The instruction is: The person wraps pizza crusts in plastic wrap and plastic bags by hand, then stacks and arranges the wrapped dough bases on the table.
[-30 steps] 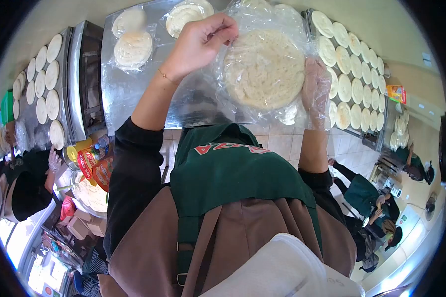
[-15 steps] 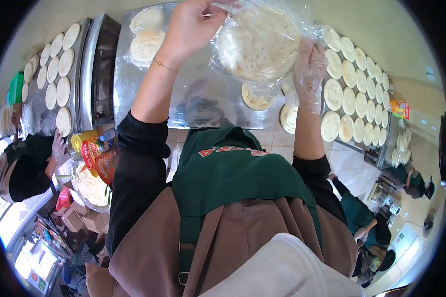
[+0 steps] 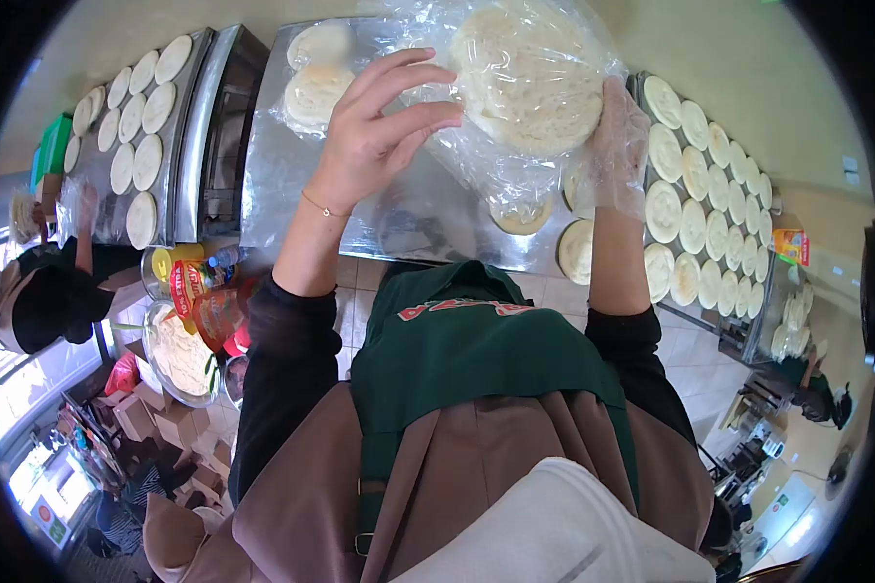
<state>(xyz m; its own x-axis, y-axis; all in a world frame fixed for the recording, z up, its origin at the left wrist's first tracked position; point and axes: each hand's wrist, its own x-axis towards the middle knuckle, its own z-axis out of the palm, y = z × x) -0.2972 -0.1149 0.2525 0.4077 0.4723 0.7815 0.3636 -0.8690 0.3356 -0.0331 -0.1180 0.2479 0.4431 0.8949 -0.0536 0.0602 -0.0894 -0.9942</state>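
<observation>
Round pale flatbreads (image 3: 530, 83) fill a clear plastic bag (image 3: 491, 160), raised above the metal table. My right hand (image 3: 620, 146), in a clear glove, grips the bag's right side; its fingertips are partly hidden behind the bag. My left hand (image 3: 384, 131) is bare, with fingers apart beside the bag's left edge; I cannot tell whether the fingertips touch the plastic. Two flatbreads (image 3: 319, 92) lie on the table behind that hand, apparently with plastic around them. Below the bag, another flatbread (image 3: 520, 216) lies near the table's front edge, partly covered by the plastic.
The metal table (image 3: 292, 209) spans the front. Rows of flatbreads (image 3: 692, 175) cover a surface on the right. More lie on a left table (image 3: 180, 146), where a co-worker (image 3: 53, 291) stands. A bowl of pale filling (image 3: 180, 360) and packets (image 3: 214, 311) sit lower left.
My left hand has released its pinch at the bag's top and come down to the left, fingers spreading. My right hand keeps the bag, which now shows more loose plastic at its left.
</observation>
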